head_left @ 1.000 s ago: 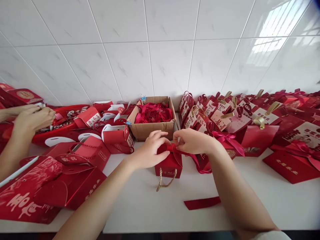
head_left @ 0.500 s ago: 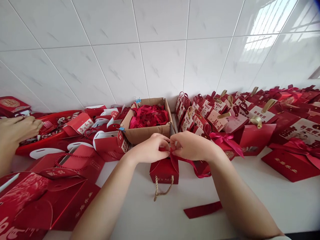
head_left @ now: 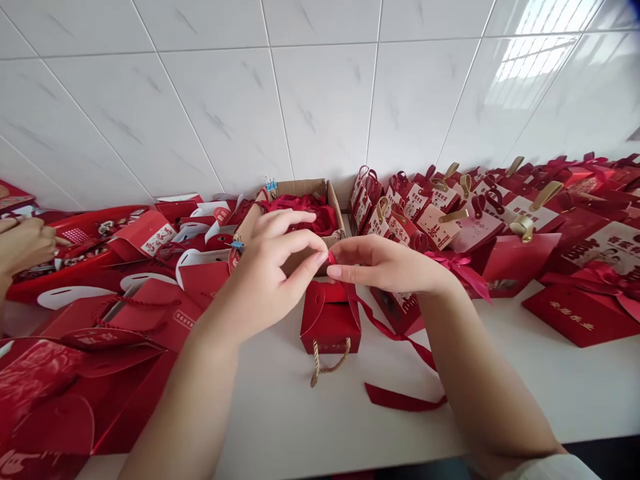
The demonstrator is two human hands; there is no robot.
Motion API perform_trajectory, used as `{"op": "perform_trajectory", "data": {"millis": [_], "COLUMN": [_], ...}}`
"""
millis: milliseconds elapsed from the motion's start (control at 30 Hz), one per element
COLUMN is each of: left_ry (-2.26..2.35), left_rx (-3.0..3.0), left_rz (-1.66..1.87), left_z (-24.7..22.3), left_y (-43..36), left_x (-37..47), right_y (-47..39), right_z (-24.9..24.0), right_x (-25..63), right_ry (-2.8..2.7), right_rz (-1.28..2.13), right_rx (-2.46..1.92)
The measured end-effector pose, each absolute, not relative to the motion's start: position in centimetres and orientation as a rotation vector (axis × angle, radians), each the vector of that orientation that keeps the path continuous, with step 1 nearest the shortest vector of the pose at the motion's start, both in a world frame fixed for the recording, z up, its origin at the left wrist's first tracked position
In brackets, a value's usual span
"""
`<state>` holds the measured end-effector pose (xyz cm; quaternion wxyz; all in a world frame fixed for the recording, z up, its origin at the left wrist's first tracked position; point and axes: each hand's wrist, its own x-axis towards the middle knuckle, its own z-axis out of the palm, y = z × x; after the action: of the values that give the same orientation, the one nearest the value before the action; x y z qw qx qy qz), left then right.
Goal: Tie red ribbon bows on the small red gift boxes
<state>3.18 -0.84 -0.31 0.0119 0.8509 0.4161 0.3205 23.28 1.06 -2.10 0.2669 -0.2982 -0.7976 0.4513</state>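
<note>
Laid out below the fingers, a white tabletop (head_left: pixel 300 427), bare in the stretch nearest the body and crowded further off. Rising beyond the fingertips, a wall of pale, grey-veined tiles (head_left: pixel 320 100), with a bright barred reflection (head_left: pixel 537 60) high to their right. Just past the fingers, against that wall, a cardboard box (head_left: pixel 300 187) with blue clips (head_left: pixel 271 184) on its edge and a heap of red ribbons (head_left: pixel 323 217) inside. Far to the left of the fingers, a red tray (head_left: pixel 107 259) with small items, and over it another person's hand (head_left: pixel 27 243); nearer on that side, overlapping red cartons (head_left: pixel 165 310), many with flaps up. To the right of the fingers, rows of small bags (head_left: pixel 437 233) with ribbon loops, and a carton with gold lettering (head_left: pixel 575 313). Directly below the fingertips and apart from them, upright on the table, a small red box (head_left: pixel 333 327), with a twisted cord handle (head_left: pixel 316 363) hanging toward the body. Pinched between thumb and forefinger of the left hand (head_left: pixel 273 260), other fingers fanned outward, and between the curled fingers of the right hand (head_left: pixel 380 263): a red ribbon (head_left: pixel 423 353), trailing from the fingertips down past the box toward the right forearm.
</note>
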Motion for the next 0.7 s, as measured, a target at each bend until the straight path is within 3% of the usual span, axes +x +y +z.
{"op": "perform_trajectory", "data": {"millis": [133,300,367,533,700], "left_ry": [1.276,1.281,1.353,1.46,1.47], "left_rx": [2.659,2.633,2.627,2.486,2.38], "left_rz": [1.176,1.194,0.937,-0.125,-0.338], "left_z": [0.6,0.7,0.3,-1.0,-1.7], "left_y": [-1.8,-2.2,-1.9,-0.7,0.2], "left_x": [2.6,2.0,1.8,1.8,2.8], "right_y": [0.2,-0.6,-1.0,-2.6,-4.5], "right_z": [-1.9,-1.4,-1.0,-0.1,0.5], "right_x": [22.8,23.1,23.2,23.4,23.5], "right_ry": [-1.98,-1.824,-1.755,-1.576,-1.366], "right_rz": [1.306,1.169,1.083,0.821,0.61], "right_rx": [-0.706,-0.721,-0.738,-0.826,-0.725]}}
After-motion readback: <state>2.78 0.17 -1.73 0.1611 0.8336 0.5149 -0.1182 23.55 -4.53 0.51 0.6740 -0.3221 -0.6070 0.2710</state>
